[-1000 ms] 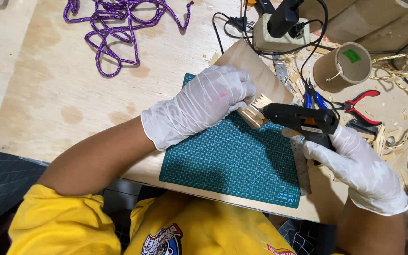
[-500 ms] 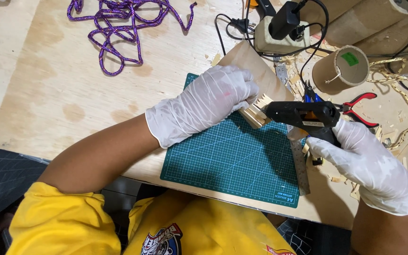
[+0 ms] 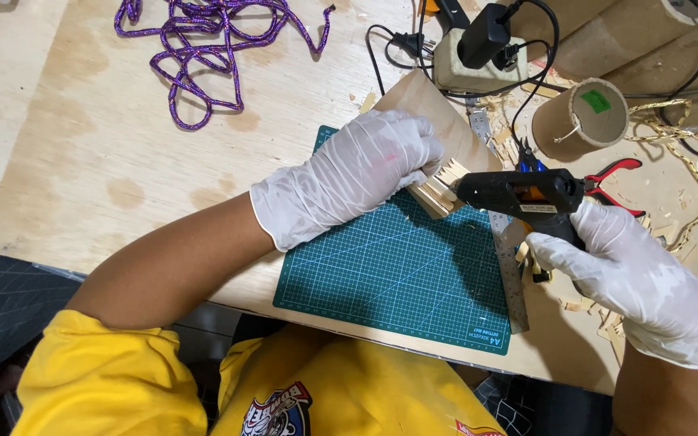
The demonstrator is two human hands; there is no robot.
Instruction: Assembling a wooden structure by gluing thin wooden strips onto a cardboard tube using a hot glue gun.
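Observation:
My left hand (image 3: 349, 173), in a white glove, presses down on a small piece made of wooden sticks (image 3: 439, 192) at the upper right of a green cutting mat (image 3: 389, 282). My right hand (image 3: 640, 282), also gloved, grips a black glue gun (image 3: 523, 198) whose nozzle touches the wooden sticks from the right. Most of the stick piece is hidden under my left fingers.
A steel ruler (image 3: 510, 274) lies along the mat's right edge. Purple rope (image 3: 203, 36) sits at the top left. A power strip with plugs (image 3: 478, 56), cardboard tubes (image 3: 579, 117), red-handled pliers (image 3: 611, 178) and wood scraps (image 3: 599, 311) crowd the right side.
The glue gun and my right hand shifted slightly; the nozzle stays at the wooden sticks. My left hand keeps holding the piece in place.

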